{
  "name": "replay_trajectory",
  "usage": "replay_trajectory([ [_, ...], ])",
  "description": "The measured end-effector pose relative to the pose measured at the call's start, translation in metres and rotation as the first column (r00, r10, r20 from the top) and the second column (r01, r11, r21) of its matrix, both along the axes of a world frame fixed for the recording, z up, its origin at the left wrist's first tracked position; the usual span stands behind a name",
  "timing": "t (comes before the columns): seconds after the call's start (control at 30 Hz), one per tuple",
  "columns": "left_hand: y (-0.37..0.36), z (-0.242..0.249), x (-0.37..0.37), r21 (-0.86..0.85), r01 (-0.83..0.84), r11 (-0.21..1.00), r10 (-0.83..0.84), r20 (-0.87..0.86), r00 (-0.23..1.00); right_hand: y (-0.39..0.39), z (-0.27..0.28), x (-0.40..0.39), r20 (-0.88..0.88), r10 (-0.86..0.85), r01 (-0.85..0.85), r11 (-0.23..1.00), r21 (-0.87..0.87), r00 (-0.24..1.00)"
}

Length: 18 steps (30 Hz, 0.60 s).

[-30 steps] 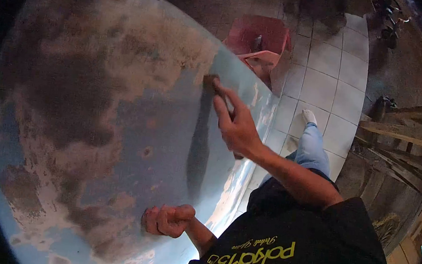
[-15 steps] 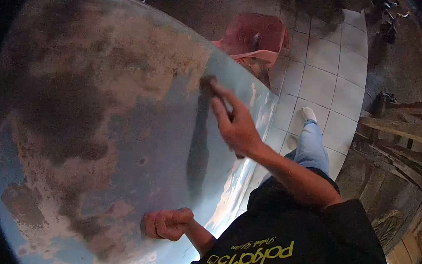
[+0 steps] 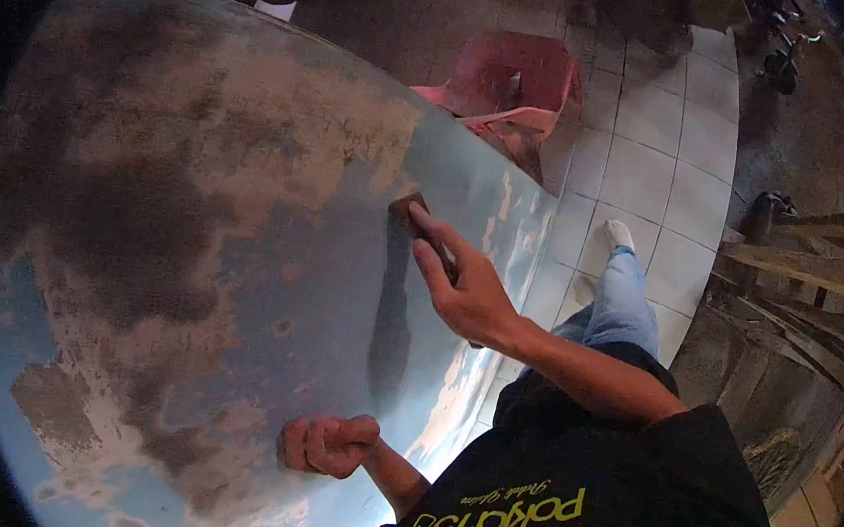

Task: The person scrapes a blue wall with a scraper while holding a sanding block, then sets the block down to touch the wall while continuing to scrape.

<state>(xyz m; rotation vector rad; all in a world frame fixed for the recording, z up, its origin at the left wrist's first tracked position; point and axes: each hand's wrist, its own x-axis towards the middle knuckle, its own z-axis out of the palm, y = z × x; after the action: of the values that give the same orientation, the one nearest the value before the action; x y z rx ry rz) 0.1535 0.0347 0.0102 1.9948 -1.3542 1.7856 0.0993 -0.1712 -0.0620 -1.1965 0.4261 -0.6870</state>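
Observation:
A large curved panel (image 3: pixel 318 244), pale blue with brown and grey bare patches, fills the left and middle. My right hand (image 3: pixel 465 287) is closed round a flat scraper (image 3: pixel 409 207), whose brown end lies at or just above the blue area near a patch's edge. A long dark shadow falls below it on the panel. Lower down, my left hand (image 3: pixel 331 444) rests on the panel with its fingers curled; what it holds, if anything, is hidden beneath them.
Past the panel's far edge stands a red plastic chair (image 3: pixel 509 75). White floor tiles (image 3: pixel 639 172) run along the right side, with my foot (image 3: pixel 617 232) on them. Wooden planks (image 3: pixel 808 272) are stacked at the right.
My right hand and the scraper have moved down the panel, towards me. My left hand has barely shifted. The view has tilted slightly, showing more beyond the panel's far edge.

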Motion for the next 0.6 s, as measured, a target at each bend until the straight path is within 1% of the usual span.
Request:
replay_trajectory([
  [0.03, 0.001, 0.001, 0.002, 0.003, 0.032, 0.999, -0.032, 0.016, 0.999, -0.002, 0.000, 0.000, -0.005, 0.004, -0.004, 1.000, 0.009, 1.000],
  [0.07, 0.003, 0.000, 0.002, 0.005, 0.060, 0.998, -0.061, 0.030, 0.998, -0.007, -0.001, 0.001, -0.027, 0.017, -0.015, 0.997, 0.069, 0.999],
  [0.1, 0.006, -0.002, 0.001, 0.011, 0.052, 0.999, -0.052, 0.025, 0.998, -0.011, -0.001, 0.002, -0.047, 0.034, -0.027, 0.992, 0.127, 0.998],
  [0.17, 0.002, 0.000, -0.001, -0.007, -0.005, 1.000, 0.005, 0.003, 1.000, -0.015, 0.003, 0.006, -0.071, 0.036, -0.025, 0.988, 0.152, 0.997],
  [0.2, 0.002, 0.004, -0.003, -0.011, -0.002, 1.000, 0.002, 0.009, 1.000, -0.017, 0.005, 0.008, -0.092, 0.022, -0.006, 0.985, 0.175, 0.996],
  [0.23, 0.001, 0.006, -0.004, 0.012, -0.004, 1.000, 0.003, 0.013, 1.000, -0.016, 0.001, 0.010, -0.085, 0.011, 0.002, 0.987, 0.161, 0.996],
  [0.3, -0.004, 0.004, -0.003, 0.035, -0.004, 0.999, 0.004, 0.011, 1.000, -0.001, -0.018, 0.011, -0.010, -0.055, 0.055, 0.998, -0.042, 0.998],
  [0.33, -0.003, 0.003, -0.002, 0.028, 0.003, 1.000, -0.003, 0.019, 1.000, -0.012, -0.008, 0.011, -0.017, -0.057, 0.057, 0.998, -0.034, 0.998],
  [0.4, 0.002, 0.002, -0.004, 0.031, 0.007, 1.000, -0.007, 0.023, 1.000, -0.040, 0.007, 0.015, -0.020, -0.021, 0.025, 0.974, 0.225, 1.000],
  [0.43, 0.005, 0.004, -0.005, 0.033, 0.002, 0.999, -0.002, 0.014, 1.000, -0.032, 0.003, 0.014, -0.019, -0.019, 0.023, 0.973, 0.230, 1.000],
  [0.5, 0.002, 0.002, -0.002, 0.012, 0.009, 1.000, -0.009, 0.006, 1.000, -0.022, -0.003, 0.013, -0.012, -0.060, 0.061, 0.996, 0.060, 0.998],
  [0.53, 0.000, 0.001, -0.001, 0.003, 0.011, 1.000, -0.011, -0.001, 1.000, -0.022, -0.004, 0.012, -0.009, -0.065, 0.065, 0.996, 0.054, 0.998],
  [0.6, 0.001, 0.000, -0.001, 0.011, 0.012, 1.000, -0.011, -0.017, 1.000, -0.019, -0.005, 0.006, 0.014, -0.001, 0.000, 0.998, 0.055, 1.000],
])
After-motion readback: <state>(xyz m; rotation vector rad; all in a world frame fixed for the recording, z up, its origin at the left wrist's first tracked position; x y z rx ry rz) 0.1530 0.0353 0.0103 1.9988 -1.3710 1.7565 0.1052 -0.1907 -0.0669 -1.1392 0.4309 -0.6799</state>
